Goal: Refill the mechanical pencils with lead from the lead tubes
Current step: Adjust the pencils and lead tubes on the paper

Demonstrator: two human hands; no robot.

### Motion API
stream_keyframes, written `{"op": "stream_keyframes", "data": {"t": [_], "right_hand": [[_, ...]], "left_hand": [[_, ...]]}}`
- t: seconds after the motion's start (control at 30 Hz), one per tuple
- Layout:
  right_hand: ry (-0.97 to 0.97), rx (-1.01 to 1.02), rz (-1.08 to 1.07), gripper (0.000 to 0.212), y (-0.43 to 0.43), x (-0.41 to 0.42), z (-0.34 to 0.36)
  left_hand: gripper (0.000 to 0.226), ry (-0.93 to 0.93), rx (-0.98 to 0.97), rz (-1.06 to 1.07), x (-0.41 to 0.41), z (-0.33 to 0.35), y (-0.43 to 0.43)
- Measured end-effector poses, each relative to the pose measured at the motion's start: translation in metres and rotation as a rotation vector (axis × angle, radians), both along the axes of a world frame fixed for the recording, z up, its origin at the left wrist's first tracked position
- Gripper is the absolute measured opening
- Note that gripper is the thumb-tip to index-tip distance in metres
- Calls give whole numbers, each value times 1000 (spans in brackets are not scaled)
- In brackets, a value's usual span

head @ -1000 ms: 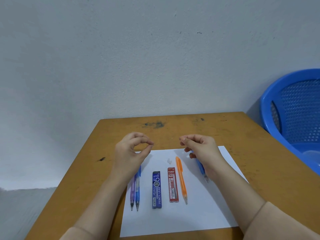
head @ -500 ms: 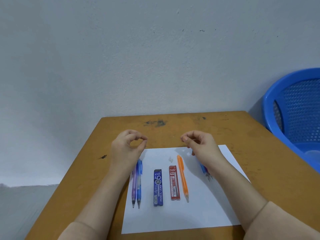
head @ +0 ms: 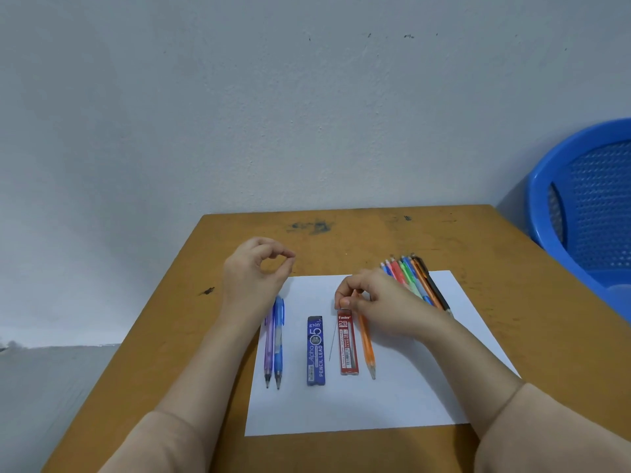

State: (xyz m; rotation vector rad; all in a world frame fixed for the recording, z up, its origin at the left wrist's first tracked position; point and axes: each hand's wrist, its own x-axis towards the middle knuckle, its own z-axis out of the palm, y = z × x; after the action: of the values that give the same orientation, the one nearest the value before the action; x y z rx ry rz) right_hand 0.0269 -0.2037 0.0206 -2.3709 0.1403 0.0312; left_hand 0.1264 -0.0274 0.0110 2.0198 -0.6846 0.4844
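Right hand (head: pixel 374 303) pinches the far end of the red lead tube (head: pixel 347 349), whose long axis points toward the person; left hand (head: pixel 252 273) is clenched, nothing visible in it.

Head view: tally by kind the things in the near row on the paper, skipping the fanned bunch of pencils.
Mechanical pencils: 3 (purple pencil, blue pencil, orange pencil)
Lead tubes: 2 (blue tube, red tube)
Loose lead: 1
Total: 6
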Motion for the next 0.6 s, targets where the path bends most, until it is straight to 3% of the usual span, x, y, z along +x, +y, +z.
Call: {"op": "stream_keyframes", "data": {"t": [0.37,0.6], "right_hand": [[-46,-170,70,17,11,-2,3],[-193,11,-136,16,-3,-3,10]], "left_hand": [[15,-12,20,1,1,-1,1],[14,-16,31,2,0,-1,0]]}}
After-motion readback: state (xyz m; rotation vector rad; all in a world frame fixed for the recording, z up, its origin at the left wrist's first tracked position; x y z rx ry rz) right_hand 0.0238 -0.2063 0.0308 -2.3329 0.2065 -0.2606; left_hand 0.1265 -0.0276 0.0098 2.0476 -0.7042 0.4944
